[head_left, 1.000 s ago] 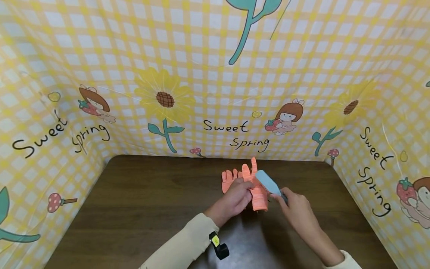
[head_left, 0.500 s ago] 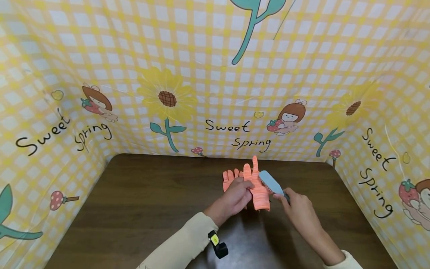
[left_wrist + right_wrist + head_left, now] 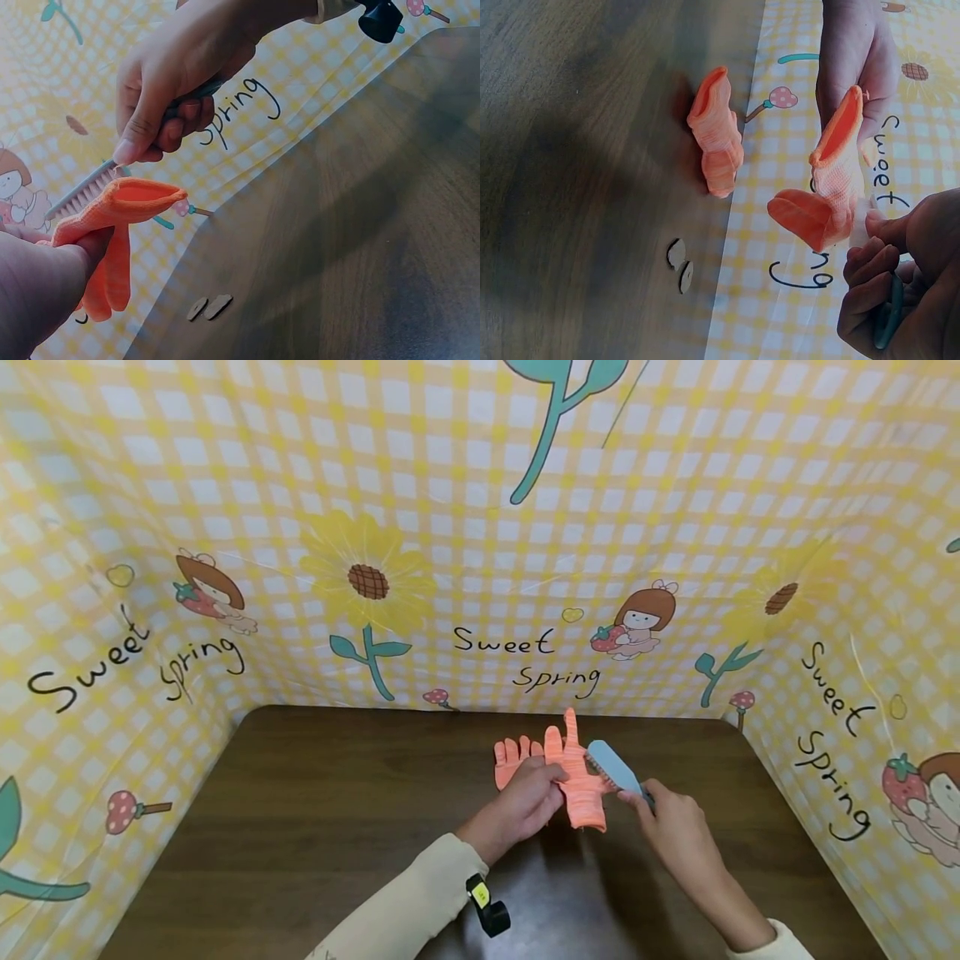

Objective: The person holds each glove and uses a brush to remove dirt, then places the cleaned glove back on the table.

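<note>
An orange knitted glove (image 3: 583,797) is pinched in my left hand (image 3: 527,802), raised over the table with its fingers pointing away and its cuff toward me. In the left wrist view the open cuff (image 3: 146,196) faces the camera. My right hand (image 3: 678,831) grips the dark handle of a light blue brush (image 3: 617,768). Its pale bristles (image 3: 86,189) lie against the side of the glove near the glove's thumb. A second orange glove (image 3: 718,142) lies on the table beyond my left hand, partly hidden by it in the head view.
Two small flat pieces (image 3: 676,253) lie on the dark wooden table (image 3: 322,827), seen in both wrist views. A yellow checked cloth (image 3: 465,568) rises around the table's back and sides. A black strap with a yellow label (image 3: 480,893) sits at my left sleeve.
The brush and my right hand have moved a little to the right across the held glove, baring more of its thumb. The glove's cuff has swung slightly right; my left hand keeps its place.
</note>
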The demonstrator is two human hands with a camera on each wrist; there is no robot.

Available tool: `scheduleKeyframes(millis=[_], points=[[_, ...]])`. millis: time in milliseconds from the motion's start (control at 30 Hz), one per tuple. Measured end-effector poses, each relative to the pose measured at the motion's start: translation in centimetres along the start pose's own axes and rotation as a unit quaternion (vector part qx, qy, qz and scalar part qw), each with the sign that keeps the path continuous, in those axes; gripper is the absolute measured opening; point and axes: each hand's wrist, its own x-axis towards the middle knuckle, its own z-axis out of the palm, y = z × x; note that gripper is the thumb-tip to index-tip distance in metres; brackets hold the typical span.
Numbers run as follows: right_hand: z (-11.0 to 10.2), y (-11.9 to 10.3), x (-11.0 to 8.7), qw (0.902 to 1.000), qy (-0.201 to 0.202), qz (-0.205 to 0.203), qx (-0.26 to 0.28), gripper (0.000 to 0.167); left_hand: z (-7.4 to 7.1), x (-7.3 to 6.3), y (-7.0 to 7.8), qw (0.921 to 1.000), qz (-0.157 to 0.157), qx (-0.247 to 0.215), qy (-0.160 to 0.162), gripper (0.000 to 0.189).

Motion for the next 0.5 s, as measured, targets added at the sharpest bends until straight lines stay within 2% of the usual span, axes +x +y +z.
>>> scheduleKeyframes(millis=[167,500], points=[[0.09,0.21,0.05,0.9999,0.01,-0.003,0.0,0.031,-0.22,-0.07,0.06,0.9998,-0.001,0.017,0.006,0.046],[-0.11,0.34,0.25,0.9998,0.013,0.012,0.008,0.034,-0.55,-0.25,0.27,0.9998,-0.004,0.021,0.0,0.049]])
